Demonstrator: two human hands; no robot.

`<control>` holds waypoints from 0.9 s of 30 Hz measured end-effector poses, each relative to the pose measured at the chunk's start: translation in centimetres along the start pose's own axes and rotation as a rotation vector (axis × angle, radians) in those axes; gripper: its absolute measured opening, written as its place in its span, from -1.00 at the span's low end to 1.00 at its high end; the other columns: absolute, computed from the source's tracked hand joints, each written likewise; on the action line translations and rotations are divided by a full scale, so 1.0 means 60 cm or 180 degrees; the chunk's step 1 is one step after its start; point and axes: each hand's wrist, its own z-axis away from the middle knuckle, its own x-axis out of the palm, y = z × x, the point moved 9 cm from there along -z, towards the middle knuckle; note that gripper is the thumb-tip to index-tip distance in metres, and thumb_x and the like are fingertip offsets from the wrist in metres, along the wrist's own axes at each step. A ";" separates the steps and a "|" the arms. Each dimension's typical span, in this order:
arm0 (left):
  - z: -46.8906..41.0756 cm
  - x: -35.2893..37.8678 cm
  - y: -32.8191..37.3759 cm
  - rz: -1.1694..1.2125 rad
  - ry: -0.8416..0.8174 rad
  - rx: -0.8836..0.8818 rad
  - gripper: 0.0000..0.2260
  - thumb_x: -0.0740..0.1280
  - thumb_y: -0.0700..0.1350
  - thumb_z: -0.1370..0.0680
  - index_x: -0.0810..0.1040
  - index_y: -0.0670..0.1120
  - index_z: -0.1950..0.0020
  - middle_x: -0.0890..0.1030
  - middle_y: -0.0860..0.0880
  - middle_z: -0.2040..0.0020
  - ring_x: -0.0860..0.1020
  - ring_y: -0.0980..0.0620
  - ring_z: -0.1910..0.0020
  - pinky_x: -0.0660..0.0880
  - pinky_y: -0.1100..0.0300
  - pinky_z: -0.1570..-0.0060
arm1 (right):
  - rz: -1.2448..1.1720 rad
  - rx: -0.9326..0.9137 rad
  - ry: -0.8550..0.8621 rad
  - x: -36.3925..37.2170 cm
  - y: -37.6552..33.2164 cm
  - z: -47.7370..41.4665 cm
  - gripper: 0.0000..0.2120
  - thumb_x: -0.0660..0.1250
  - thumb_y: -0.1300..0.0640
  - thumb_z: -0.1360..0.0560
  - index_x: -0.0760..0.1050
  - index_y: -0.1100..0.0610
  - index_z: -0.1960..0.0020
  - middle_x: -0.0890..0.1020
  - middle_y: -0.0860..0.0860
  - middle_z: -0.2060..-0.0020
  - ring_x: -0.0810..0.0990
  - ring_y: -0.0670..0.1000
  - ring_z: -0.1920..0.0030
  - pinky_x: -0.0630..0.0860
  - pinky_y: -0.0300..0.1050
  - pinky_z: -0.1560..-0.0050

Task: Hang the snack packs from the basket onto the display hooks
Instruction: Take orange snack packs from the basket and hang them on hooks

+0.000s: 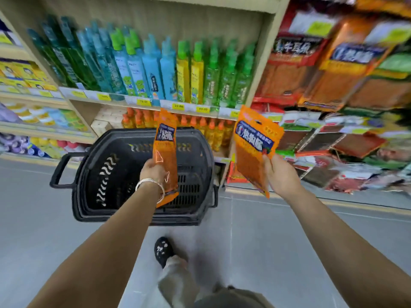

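Ahead of you stands a wooden shelf unit (pixel 261 54) whose upper board carries a row of upright spray bottles, running from dark teal bottles (pixel 66 58) on your left through light blue bottles (pixel 153 70) and yellow bottles (pixel 190 76) to green bottles (pixel 226 78), with yellow price tags (pixel 178 106) along the board's front edge. On the board below you can see orange-capped bottles (pixel 213 132) standing close together, just beside pale wrapped packs (pixel 109 121). To your far left, yellow boxes (pixel 20 74) sit on another shelf above blurred goods, and a grey tiled floor (pixel 266 241) lies under you.
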 end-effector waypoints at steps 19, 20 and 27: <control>0.297 0.408 0.392 0.0311 -0.1186 0.1968 -0.79 0.28 0.12 -0.54 0.58 0.01 0.07 0.64 0.03 0.08 0.59 -0.06 -0.02 0.48 -0.05 -0.17 | -0.2096 0.0029 0.2064 -0.493 0.214 -0.015 -0.79 0.16 -0.06 -0.61 0.44 -0.03 0.15 0.54 -0.02 0.26 0.45 -0.08 0.28 0.37 -0.15 0.25; 0.298 0.417 0.421 0.0380 -0.1158 0.2098 -0.84 0.29 0.04 -0.55 0.55 0.01 0.17 0.62 0.08 0.17 0.59 -0.04 0.05 0.50 -0.01 -0.12 | -0.2097 -0.0031 0.2161 -0.515 0.207 -0.031 -0.80 0.16 -0.05 -0.61 0.44 -0.05 0.16 0.54 -0.03 0.25 0.45 -0.13 0.30 0.37 -0.19 0.24; 0.279 0.435 0.594 0.0822 -0.0857 0.2455 -0.60 0.29 0.27 -0.41 0.58 -0.02 -0.01 0.66 -0.04 0.01 0.60 -0.09 -0.02 0.51 0.01 -0.11 | -0.2178 -0.0600 0.2487 -0.647 0.155 -0.160 -0.75 0.14 -0.07 -0.61 0.49 0.05 0.04 0.59 0.02 0.19 0.52 -0.03 0.20 0.40 -0.03 0.22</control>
